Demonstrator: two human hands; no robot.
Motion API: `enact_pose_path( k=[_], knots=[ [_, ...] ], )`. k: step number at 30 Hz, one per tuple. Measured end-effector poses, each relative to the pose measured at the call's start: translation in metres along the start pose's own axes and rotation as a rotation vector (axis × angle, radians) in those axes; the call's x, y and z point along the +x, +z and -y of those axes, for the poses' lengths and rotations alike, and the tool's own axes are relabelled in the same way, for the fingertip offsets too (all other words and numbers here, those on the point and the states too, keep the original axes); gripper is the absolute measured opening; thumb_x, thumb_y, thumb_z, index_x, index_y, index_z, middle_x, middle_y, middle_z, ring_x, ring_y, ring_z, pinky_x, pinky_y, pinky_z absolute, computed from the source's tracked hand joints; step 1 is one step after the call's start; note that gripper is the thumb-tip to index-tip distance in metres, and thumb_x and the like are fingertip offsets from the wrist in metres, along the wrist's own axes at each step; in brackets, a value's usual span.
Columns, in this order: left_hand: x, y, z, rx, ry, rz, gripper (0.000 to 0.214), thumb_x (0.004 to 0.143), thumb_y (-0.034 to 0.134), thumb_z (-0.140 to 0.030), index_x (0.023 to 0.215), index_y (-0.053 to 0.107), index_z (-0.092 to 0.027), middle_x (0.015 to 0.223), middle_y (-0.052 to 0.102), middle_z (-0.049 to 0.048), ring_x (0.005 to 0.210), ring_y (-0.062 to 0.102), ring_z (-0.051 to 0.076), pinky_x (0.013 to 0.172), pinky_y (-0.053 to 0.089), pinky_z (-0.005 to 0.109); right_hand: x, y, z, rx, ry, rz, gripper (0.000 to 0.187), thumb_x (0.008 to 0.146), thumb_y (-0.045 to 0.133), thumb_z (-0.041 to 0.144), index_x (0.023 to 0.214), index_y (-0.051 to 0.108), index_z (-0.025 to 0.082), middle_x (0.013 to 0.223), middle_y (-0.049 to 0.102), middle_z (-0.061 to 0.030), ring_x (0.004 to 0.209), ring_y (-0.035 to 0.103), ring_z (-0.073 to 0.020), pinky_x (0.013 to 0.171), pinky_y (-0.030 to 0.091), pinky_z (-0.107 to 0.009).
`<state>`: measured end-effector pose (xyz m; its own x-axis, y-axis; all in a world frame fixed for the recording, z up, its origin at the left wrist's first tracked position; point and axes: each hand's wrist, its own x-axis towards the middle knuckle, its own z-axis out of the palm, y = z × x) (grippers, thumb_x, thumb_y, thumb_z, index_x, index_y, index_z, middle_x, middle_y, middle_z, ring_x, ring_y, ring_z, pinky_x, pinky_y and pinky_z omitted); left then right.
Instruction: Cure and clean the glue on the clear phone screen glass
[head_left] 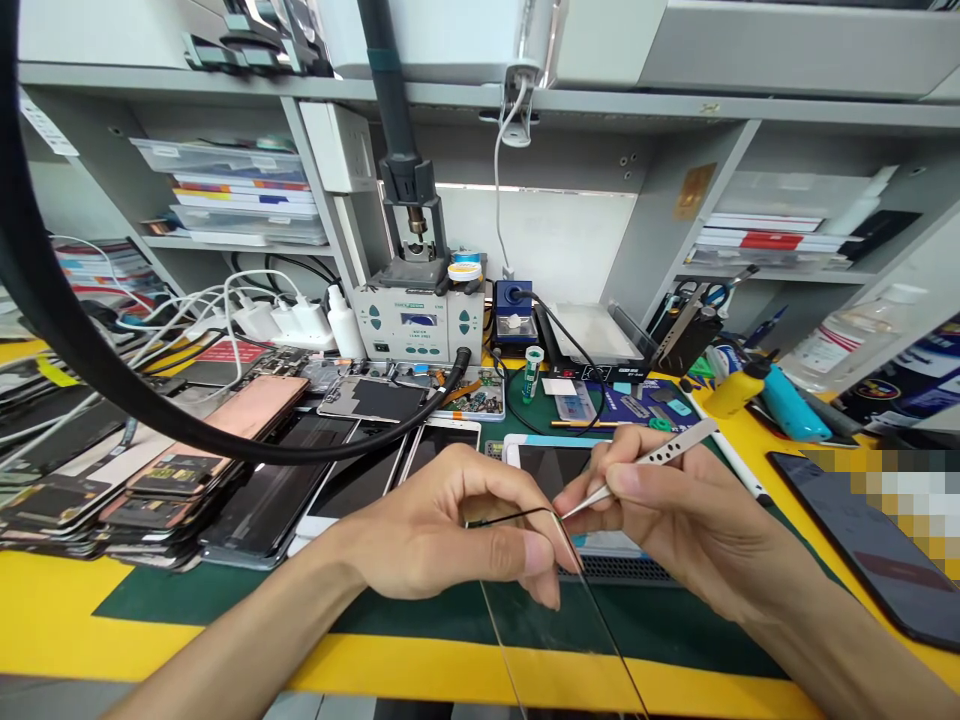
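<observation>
My left hand (457, 520) pinches a clear glass panel (559, 630) with thin dark edges near its upper end. The panel tilts down toward me, its lower part running past the bottom of the view. My right hand (675, 490) grips metal tweezers (664, 450) with a row of holes in the handle. Their tip meets the panel's top corner, close to my left fingertips; whether it grasps anything there is too small to tell. Behind both hands lies a white-framed phone screen (551, 455) on a dark perforated platform (622, 570), partly hidden by my fingers.
Stacked phones and screens (172, 470) fill the left side. A black cable (247, 440) loops across the front left. Behind stand a soldering or hot-air station (412, 325) and a tray of small parts (480, 395). Bottles (739, 385) and a dark phone (862, 540) lie at right.
</observation>
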<state>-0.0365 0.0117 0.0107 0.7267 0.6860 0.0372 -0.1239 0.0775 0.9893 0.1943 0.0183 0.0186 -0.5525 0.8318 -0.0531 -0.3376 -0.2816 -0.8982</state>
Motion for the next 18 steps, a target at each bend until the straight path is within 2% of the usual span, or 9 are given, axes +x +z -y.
enact_pose_path(
  k=[4,11,18],
  knots=[
    [0.0005,0.0001,0.0001,-0.004,0.005,0.005,0.017,0.090,0.070,-0.026,0.093,0.079,-0.012,0.078,0.078,0.0103,0.074,0.071,0.017,0.076,0.056,0.027,0.0009,-0.0004,-0.0006,0.009,-0.006,0.016,0.009,0.086,0.076,0.024,0.079,0.071,0.021,0.086,0.080,-0.0054,0.088,0.077,-0.0224,0.081,0.062,-0.036],
    [0.0016,0.0006,-0.0008,0.031,0.015,-0.006,0.016,0.089,0.069,-0.025,0.091,0.079,-0.012,0.074,0.077,0.0092,0.073,0.071,0.018,0.077,0.056,0.028,0.0018,0.0020,-0.0016,0.027,-0.015,0.002,0.011,0.085,0.077,0.024,0.077,0.070,0.020,0.082,0.078,-0.0044,0.086,0.077,-0.0227,0.081,0.063,-0.038],
    [0.0014,0.0009,-0.0011,0.018,0.004,-0.004,0.014,0.089,0.069,-0.021,0.089,0.079,-0.012,0.074,0.076,0.0090,0.073,0.069,0.016,0.076,0.054,0.027,0.0027,0.0032,-0.0021,0.012,0.004,-0.009,0.013,0.085,0.076,0.026,0.079,0.068,0.019,0.085,0.080,-0.0096,0.083,0.077,-0.0245,0.079,0.063,-0.041]
  ],
)
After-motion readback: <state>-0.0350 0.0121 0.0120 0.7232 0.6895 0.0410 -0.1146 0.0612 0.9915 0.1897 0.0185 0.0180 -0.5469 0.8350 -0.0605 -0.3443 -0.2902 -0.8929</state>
